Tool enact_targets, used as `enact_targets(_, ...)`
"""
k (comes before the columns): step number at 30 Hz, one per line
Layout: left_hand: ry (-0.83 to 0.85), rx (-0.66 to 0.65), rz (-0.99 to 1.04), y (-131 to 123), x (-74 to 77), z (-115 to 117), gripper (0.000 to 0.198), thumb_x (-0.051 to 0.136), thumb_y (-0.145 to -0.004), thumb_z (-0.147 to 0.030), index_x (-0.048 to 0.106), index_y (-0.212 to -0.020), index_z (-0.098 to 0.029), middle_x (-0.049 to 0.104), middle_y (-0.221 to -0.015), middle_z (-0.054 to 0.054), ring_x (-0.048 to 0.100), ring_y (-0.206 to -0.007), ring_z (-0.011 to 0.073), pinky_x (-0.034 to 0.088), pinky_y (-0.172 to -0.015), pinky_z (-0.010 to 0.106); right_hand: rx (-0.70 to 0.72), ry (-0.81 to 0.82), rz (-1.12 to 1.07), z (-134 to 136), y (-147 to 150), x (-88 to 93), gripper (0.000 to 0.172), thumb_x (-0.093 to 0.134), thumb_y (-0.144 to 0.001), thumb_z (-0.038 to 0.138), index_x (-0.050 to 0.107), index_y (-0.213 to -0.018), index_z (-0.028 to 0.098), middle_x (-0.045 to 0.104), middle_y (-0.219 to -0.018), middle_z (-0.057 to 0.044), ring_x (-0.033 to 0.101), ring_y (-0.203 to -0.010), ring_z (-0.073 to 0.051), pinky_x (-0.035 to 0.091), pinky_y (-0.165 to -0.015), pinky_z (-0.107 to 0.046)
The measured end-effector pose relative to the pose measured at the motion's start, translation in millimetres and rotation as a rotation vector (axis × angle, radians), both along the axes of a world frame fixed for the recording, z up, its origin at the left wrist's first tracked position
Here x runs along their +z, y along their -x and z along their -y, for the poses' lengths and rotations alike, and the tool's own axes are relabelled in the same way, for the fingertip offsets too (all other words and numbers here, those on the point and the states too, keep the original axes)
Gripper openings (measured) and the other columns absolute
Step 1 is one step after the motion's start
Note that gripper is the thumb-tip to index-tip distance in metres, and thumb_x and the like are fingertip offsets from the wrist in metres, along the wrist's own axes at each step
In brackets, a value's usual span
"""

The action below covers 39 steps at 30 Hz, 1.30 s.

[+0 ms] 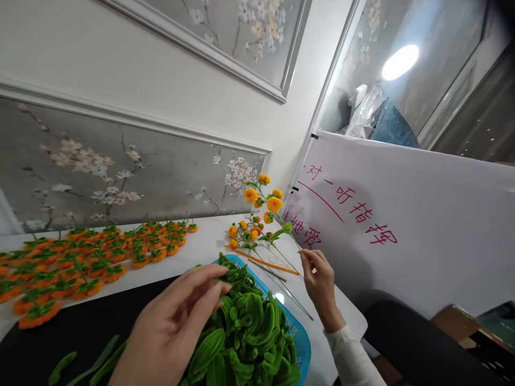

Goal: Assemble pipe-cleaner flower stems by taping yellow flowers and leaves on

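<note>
I am pinching the stem (pixel 294 239) above the table (pixel 333 306) in my right hand (pixel 319 276), while my left hand (pixel 181 316), thumb and fingers parted, is hovering over leaves (pixel 257 321) in the tray (pixel 304 343), seemingly leaf-picking, which is probably calling for separating one.

Worktop (pixel 349 313): flower heads (pixel 115 254) along rear edge, left of centre. Mat (pixel 102 308) before them, bearing loose leaves (pixel 62 367). Right of mat, tray (pixel 303 343) containing leaf pieces (pixel 257 321). Behind tray, towards far right corner, flower sprig (pixel 233 231).
</note>
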<state>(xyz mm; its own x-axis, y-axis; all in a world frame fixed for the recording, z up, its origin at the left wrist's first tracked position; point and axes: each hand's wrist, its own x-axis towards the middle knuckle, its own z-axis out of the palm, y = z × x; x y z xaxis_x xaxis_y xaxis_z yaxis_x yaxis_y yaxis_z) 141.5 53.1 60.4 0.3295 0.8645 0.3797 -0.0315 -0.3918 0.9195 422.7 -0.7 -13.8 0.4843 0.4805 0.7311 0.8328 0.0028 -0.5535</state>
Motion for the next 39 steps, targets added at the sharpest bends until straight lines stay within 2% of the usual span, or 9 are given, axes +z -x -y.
enact_targets(3, 0.12, -0.159, 0.079, -24, 20.8, 1, 0.029, 0.062, -0.078, -0.043, 0.065, -0.099, -0.024, 0.07, -0.098, 0.005, 0.066, -0.093, 0.0232, 0.054, -0.076, 0.028, 0.2, -0.086, -0.063, 13, 34, 19.8, 0.016, 0.051, -0.09, 0.027, 0.063, -0.086, 0.018, 0.059, -0.083, -0.005, 0.055, -0.071, -0.015, 0.044, -0.062, -0.026)
enact_targets(6, 0.112, -0.23, 0.188, -40, 28.8, 2, 0.027, 0.068, -0.076, -0.037, 0.061, -0.099, -0.025, 0.063, -0.107, 0.002, 0.059, -0.106, 0.0208, 0.05, -0.084, 0.025, 0.313, -0.111, -0.099, 21, 61, 33.7, 0.013, 0.052, -0.09, 0.024, 0.062, -0.083, 0.018, 0.057, -0.08, -0.004, 0.054, -0.071, -0.015, 0.042, -0.06, -0.026)
enact_targets(14, 0.255, -0.363, 0.443, -53, 26.0, 11, 0.011, 0.065, -0.08, -0.029, 0.062, -0.088, -0.022, 0.065, -0.093, -0.001, 0.063, -0.087, 0.0147, 0.051, -0.085, 0.03, 0.508, -0.046, -0.306, 31, 96, 45.6, 0.02, 0.051, -0.091, 0.028, 0.063, -0.079, 0.018, 0.05, -0.069, 0.0, 0.047, -0.063, -0.013, 0.037, -0.054, -0.026)
enact_targets(18, 0.308, -0.391, 0.514, -57, 27.9, 15, 0.023, 0.07, -0.075, -0.024, 0.056, -0.093, -0.024, 0.068, -0.095, -0.001, 0.066, -0.085, 0.0157, 0.054, -0.076, 0.029, 0.549, 0.01, -0.393, 36, 108, 50.3, 0.023, 0.05, -0.09, 0.033, 0.063, -0.079, 0.018, 0.05, -0.067, 0.0, 0.044, -0.058, -0.012, 0.035, -0.05, -0.025)
enact_targets(22, 0.265, -0.307, 0.48, -60, 30.1, 17, 0.025, 0.074, -0.07, -0.023, 0.054, -0.086, -0.023, 0.068, -0.071, -0.004, 0.063, -0.058, 0.0116, 0.048, -0.053, 0.02, 0.591, 0.106, -0.243, 42, 114, 62.9, 0.015, 0.055, -0.087, 0.027, 0.063, -0.098, 0.021, 0.059, -0.081, -0.003, 0.053, -0.07, -0.015, 0.042, -0.056, -0.025)
enact_targets(26, 0.224, -0.388, 0.416, -58, 26.6, 17, 0.018, 0.07, -0.076, -0.025, 0.056, -0.088, -0.021, 0.065, -0.069, -0.003, 0.058, -0.058, 0.0109, 0.043, -0.051, 0.02, 0.503, -0.146, -0.165, 40, 112, 92.0, 0.045, 0.06, -0.082, 0.019, 0.046, -0.123, 0.029, 0.057, -0.113, -0.005, 0.058, -0.081, -0.015, 0.049, -0.068, -0.028)
enact_targets(30, 0.172, -0.479, 0.321, -49, 19.3, 16, 0.012, 0.061, -0.084, -0.024, 0.057, -0.094, -0.02, 0.06, -0.063, -0.003, 0.052, -0.057, 0.0109, 0.04, -0.052, 0.022, 0.561, -0.138, 0.003, 31, 109, 118.1, 0.03, 0.061, -0.081, 0.013, 0.061, -0.107, 0.027, 0.062, -0.105, -0.004, 0.059, -0.083, -0.016, 0.049, -0.071, -0.029)
enact_targets(34, 0.173, -0.469, 0.3, -38, 14.9, 15, 0.009, 0.058, -0.087, -0.026, 0.059, -0.093, -0.02, 0.058, -0.063, -0.002, 0.049, -0.059, 0.0116, 0.039, -0.057, 0.023, 0.64, -0.115, -0.094, 24, 110, 114.7, 0.012, 0.058, -0.084, 0.014, 0.067, -0.087, 0.021, 0.067, -0.08, -0.002, 0.062, -0.076, -0.016, 0.052, -0.072, -0.031)
enact_targets(39, 0.365, -0.548, 0.417, -30, 19.1, 20, 0.007, 0.059, -0.086, -0.026, 0.062, -0.084, -0.019, 0.062, -0.074, 0.001, 0.047, -0.059, 0.0097, 0.038, -0.056, 0.021, 0.802, -0.281, -0.443, 15, 114, 94.7, 0.008, 0.065, -0.08, 0.017, 0.065, -0.086, 0.022, 0.069, -0.087, -0.001, 0.065, -0.083, -0.017, 0.054, -0.077, -0.032)
